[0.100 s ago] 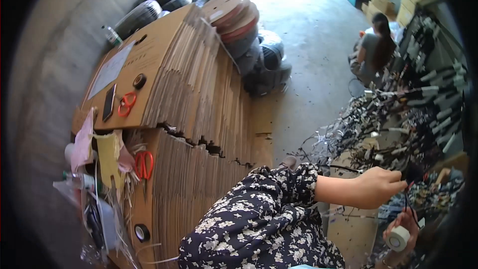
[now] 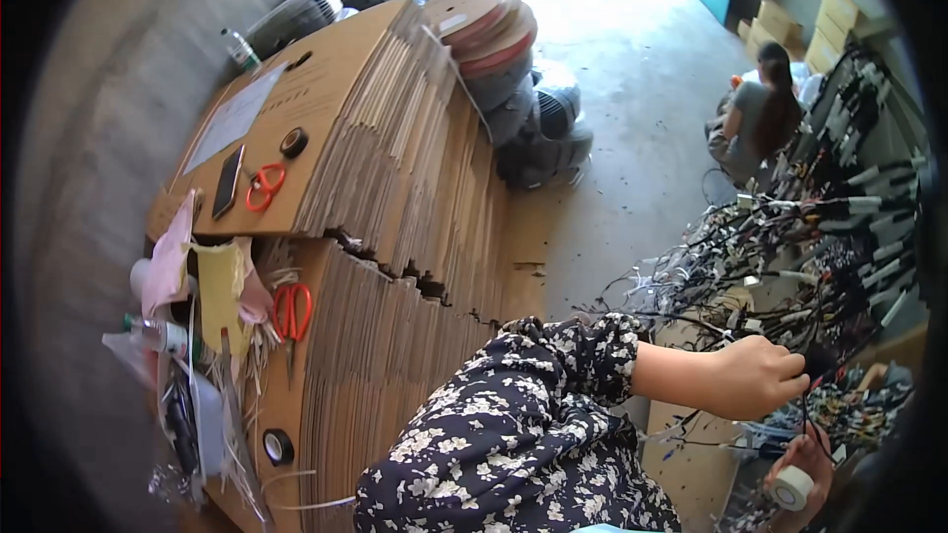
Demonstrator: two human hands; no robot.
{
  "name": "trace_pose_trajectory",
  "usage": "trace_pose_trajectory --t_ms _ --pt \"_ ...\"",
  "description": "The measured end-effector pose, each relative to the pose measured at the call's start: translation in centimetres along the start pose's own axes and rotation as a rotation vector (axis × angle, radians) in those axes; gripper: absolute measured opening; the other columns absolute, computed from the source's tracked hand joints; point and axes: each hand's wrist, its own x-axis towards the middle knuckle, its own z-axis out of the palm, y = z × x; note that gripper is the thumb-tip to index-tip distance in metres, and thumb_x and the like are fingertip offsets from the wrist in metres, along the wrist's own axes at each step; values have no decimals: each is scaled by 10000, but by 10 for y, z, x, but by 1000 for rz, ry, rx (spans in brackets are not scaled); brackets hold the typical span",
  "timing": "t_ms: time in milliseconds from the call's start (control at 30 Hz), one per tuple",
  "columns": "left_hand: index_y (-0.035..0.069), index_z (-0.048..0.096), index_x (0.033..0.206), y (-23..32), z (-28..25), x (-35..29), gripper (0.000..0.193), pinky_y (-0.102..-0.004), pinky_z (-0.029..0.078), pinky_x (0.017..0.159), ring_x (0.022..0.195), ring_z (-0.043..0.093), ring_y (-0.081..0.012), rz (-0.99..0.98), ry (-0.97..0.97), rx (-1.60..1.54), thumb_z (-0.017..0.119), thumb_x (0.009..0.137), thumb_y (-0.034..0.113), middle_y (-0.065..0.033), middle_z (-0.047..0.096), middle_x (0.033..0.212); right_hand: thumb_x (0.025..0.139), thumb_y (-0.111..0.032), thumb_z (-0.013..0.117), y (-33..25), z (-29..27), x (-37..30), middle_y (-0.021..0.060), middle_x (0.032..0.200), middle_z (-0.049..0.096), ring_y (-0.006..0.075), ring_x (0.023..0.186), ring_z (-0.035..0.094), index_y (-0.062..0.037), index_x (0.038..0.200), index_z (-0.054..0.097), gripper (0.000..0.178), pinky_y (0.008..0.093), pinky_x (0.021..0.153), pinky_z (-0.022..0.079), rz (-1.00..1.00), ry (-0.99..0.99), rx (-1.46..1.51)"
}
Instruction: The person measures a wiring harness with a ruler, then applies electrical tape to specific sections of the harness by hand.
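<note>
My left hand (image 2: 753,377) reaches across to the right, its fingers closed in a pinch on a thin black cable (image 2: 804,417). Below it at the lower right, my right hand (image 2: 812,459) grips a roll of white tape (image 2: 792,489), with its fingers curled near the lower part of the same cable. A dense mass of wire harnesses (image 2: 731,247) with white and black connectors hangs just beyond both hands. The far ends of the cable are lost among the other wires.
Flattened cardboard stacks (image 2: 385,158) stand at left, bearing red-handled scissors (image 2: 265,188), a phone (image 2: 227,181) and black tape (image 2: 293,142). More scissors (image 2: 291,314) lie nearer. Spools (image 2: 474,15) and wrapped coils (image 2: 543,148) stand beyond. A person (image 2: 760,114) sits at far right.
The whole view has shifted a little, so the stacks sit slightly farther right. Both hands keep their hold, and the tape roll has moved slightly relative to the left hand.
</note>
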Motion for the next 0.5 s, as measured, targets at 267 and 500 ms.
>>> trace_pose_trajectory --t_ms 267,500 --pt "78 651 951 -4 -19 -7 231 -310 476 469 633 632 -183 -93 16 257 696 793 241 -36 617 797 899 -253 629 25 -3 29 107 1259 615 186 1010 623 -8 1436 457 615 303 862 509 178 410 -505" --pt "119 582 711 0 -9 15 300 -313 370 421 464 485 -160 -85 24 357 825 782 280 3 455 600 903 -509 589 101 31 15 149 1105 674 198 1008 659 62 1255 598 671 326 863 552 79 219 -138"
